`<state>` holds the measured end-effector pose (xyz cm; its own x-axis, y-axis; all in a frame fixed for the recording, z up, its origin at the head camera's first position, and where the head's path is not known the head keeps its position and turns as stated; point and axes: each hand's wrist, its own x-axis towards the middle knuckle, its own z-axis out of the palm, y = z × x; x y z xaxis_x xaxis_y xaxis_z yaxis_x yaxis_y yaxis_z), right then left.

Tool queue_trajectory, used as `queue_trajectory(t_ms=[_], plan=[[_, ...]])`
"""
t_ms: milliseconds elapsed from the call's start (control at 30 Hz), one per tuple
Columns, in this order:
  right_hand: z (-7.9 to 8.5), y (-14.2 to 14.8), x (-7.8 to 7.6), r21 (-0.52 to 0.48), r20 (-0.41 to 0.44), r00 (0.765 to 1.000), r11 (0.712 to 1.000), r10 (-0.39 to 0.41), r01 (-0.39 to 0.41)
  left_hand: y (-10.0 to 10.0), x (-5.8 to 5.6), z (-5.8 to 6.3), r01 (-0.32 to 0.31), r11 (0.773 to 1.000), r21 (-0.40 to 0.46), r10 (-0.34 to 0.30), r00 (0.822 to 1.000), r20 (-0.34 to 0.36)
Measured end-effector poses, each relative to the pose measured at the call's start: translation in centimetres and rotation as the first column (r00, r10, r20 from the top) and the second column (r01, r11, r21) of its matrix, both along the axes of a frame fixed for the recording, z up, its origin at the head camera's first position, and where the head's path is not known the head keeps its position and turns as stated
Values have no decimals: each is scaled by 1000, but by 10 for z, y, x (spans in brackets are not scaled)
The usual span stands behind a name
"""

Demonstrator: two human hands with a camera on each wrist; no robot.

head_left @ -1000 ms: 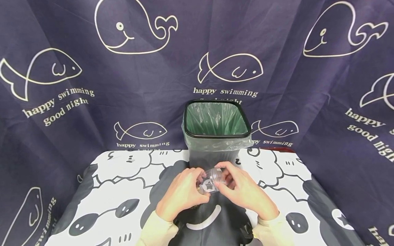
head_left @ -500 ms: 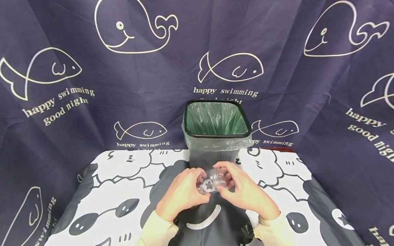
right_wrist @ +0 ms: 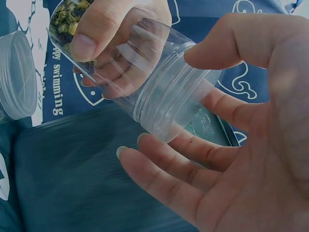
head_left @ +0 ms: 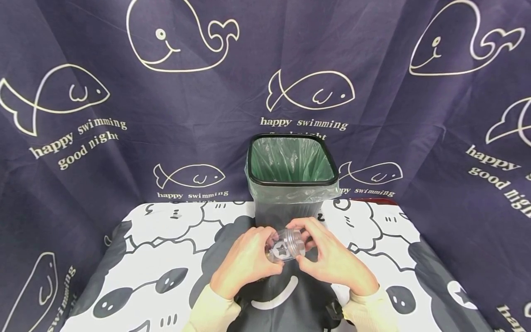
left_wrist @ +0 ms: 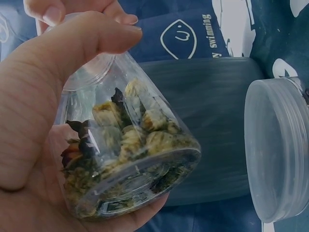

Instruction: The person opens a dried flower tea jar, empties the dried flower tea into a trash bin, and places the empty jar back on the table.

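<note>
In the head view a clear plastic jar (head_left: pixel 282 249) lies tilted between both hands, above the table. My left hand (head_left: pixel 249 258) grips its body, thumb across the side. Dried yellowish flower buds (left_wrist: pixel 140 125) and some darker pieces fill its base end in the left wrist view. At the other end is a clear ridged lid (right_wrist: pixel 166 92), seated on the mouth. My right hand (head_left: pixel 327 253) holds this lid's edge between thumb and forefinger, its other fingers spread loosely below. The lid hides part of the forefinger in the right wrist view.
A second clear lid (left_wrist: pixel 275 150) shows beside the jar in both wrist views; what lies under it is mostly cut off. Behind the hands stands a bin (head_left: pixel 290 184) with a black rim and green liner. A patterned cloth (head_left: pixel 166 258) covers the table.
The right thumb has slid slightly down and outward along the lid, and the right fingers have shifted around it. The left hand and the jar stay almost where they were.
</note>
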<state>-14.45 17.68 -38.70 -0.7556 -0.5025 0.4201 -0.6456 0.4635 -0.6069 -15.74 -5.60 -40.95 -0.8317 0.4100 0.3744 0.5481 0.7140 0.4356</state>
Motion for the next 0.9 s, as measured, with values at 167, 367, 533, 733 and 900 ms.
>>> queue_trajectory(t_ms=[167, 367, 533, 733, 900], plan=[[1, 1, 0, 13, -17, 1000, 1000, -1, 1, 0, 0, 0, -1, 1000, 1, 1, 1000, 0], [1, 0, -1, 29, -31, 999, 1000, 11, -11, 0, 0, 0, -4, 1000, -1, 4, 1000, 0], [2, 0, 0, 40, -19, 1000, 999, 20, -19, 0, 0, 0, -6, 1000, 0, 6, 1000, 4], [2, 1, 0, 40, -37, 998, 998, 41, -39, 0, -1, 0, -9, 1000, -5, 9, 1000, 10], [2, 1, 0, 35, -48, 997, 998, 55, -54, 0, -1, 0, -7, 1000, -4, 7, 1000, 14]])
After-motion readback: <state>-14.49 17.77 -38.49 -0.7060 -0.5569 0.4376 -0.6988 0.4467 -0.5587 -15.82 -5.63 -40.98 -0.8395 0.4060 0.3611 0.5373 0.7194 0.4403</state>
